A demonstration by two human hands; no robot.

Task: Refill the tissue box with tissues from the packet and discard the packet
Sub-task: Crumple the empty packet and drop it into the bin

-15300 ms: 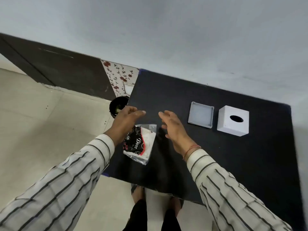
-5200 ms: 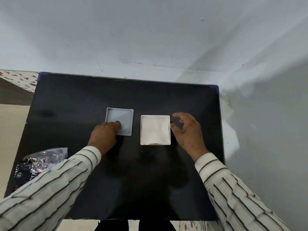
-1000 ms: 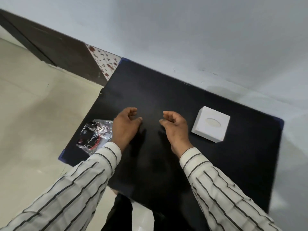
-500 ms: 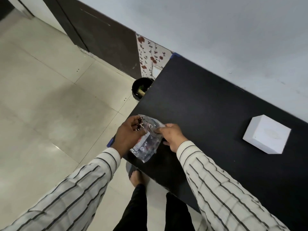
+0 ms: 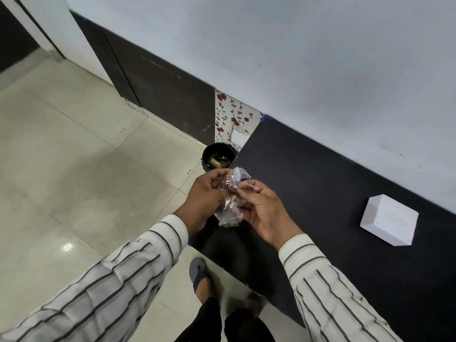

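The crumpled clear plastic packet (image 5: 230, 206) with dark print is held up between both hands over the black table's left corner. My left hand (image 5: 203, 201) grips its left side and my right hand (image 5: 264, 211) pinches its top right. The white tissue box (image 5: 388, 219) stands closed on the black table (image 5: 320, 183) at the right, well away from both hands. A small black bin (image 5: 218, 157) with some scraps inside sits on the floor just beyond the packet, beside the table's left end.
Pale floor tiles (image 5: 86, 181) spread to the left. A dark door panel (image 5: 158, 80) and a floral strip (image 5: 232, 119) line the wall behind the bin. My feet (image 5: 204, 277) stand at the table's near edge.
The packet has been lifted off the table and bunched smaller between both hands. The view has swung further left, toward the bin.
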